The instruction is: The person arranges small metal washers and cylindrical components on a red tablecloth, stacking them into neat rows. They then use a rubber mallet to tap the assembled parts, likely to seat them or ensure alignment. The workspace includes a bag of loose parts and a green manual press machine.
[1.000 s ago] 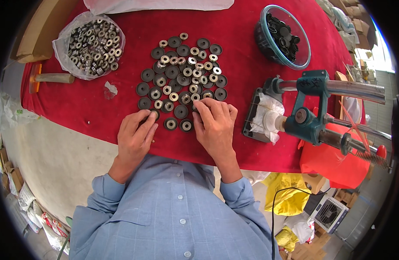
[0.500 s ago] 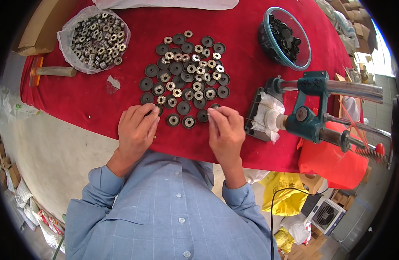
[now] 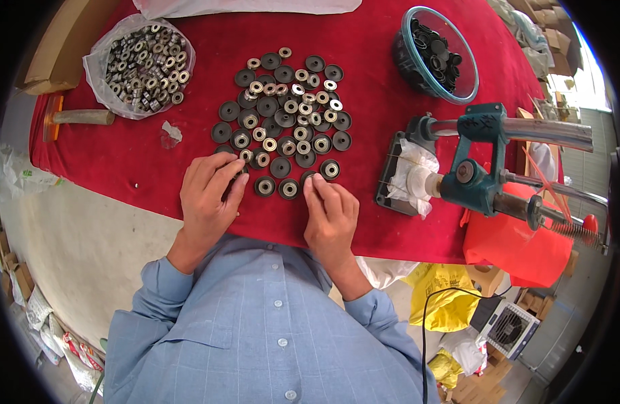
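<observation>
My left hand (image 3: 207, 187) curls at the near left edge of a cluster of black round caps (image 3: 280, 167). Its thumb and index finger close around the edge of one cap, largely hidden by the fingers. Beside those fingertips lies a silver ring bearing (image 3: 247, 155). My right hand (image 3: 332, 219) has its thumb and fingertips together on another black cap (image 3: 308, 176) at the near side, partly covered. Just right of it, a cap holds a seated bearing (image 3: 329, 169). Two more caps with bearings in them lie between my hands. Loose bearings rest among and on the farther caps.
A bag of bearings (image 3: 148, 67) stands at far left, near a hammer (image 3: 84, 117) and a cardboard box (image 3: 64, 47). A clear bowl of black parts (image 3: 436, 57) stands far right. A green hand press (image 3: 475, 161) lies right, by a red bag (image 3: 519, 236).
My right hand has moved left and inward, from beside the right-hand cap onto the neighbouring near cap. The cap it left shows a bearing in it. My left hand has barely moved.
</observation>
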Demonstrator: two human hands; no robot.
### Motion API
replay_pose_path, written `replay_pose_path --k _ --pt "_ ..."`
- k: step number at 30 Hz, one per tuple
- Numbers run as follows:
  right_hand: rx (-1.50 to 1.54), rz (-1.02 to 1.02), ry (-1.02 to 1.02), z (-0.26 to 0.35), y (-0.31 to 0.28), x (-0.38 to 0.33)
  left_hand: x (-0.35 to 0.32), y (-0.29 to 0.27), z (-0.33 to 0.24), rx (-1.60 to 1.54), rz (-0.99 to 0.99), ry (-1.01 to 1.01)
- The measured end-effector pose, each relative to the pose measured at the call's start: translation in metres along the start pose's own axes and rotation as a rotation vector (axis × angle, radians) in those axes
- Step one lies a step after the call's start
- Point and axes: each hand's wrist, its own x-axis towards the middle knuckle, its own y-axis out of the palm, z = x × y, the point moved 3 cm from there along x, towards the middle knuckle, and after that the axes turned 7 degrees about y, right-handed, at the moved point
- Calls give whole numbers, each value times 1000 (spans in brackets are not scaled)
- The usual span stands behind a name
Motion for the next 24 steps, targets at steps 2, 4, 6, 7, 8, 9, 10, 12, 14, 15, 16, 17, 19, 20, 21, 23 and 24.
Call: replay_pose_path --k 2,4,6,7,8,9,10,12,14,15,16,17,19,20,21,23,24 --pt "-50 34 22 6 -2 -4 8 5 -1 35 19 -16" --pt "-67 46 48 8 -3 -4 12 9 0 53 34 -24" --pt "-39 35 78 9 -3 -3 12 13 3 67 46 -25" --pt "-8 33 90 7 -3 -1 12 13 4 58 49 -40" --pt "23 31 101 5 -5 2 13 14 4 49 52 -56" --pt "54 29 117 5 -7 5 13 15 4 39 58 -70" --pt "116 23 121 7 -8 10 13 15 4 36 52 -76" --pt "236 12 130 14 -9 26 13 16 6 26 41 -86" --pt "255 -1 111 24 -1 42 12 17 8 64 35 -34" --pt "250 3 100 29 4 50 12 16 9 85 30 -10" --pt "246 7 90 34 9 56 12 14 10 57 5 -15" --pt "247 25 82 38 14 61 12 12 11 28 -20 -21" --pt "202 54 71 42 22 65 12 3 13 4 -81 -34" --pt "180 68 66 43 26 67 14 -5 14 6 -119 -39" --pt "169 64 65 43 30 67 13 -11 16 6 -158 -47" --pt "164 70 79 45 33 65 9 -21 23 70 -188 -27" --pt "160 73 83 45 34 65 7 -24 26 100 -206 -17"
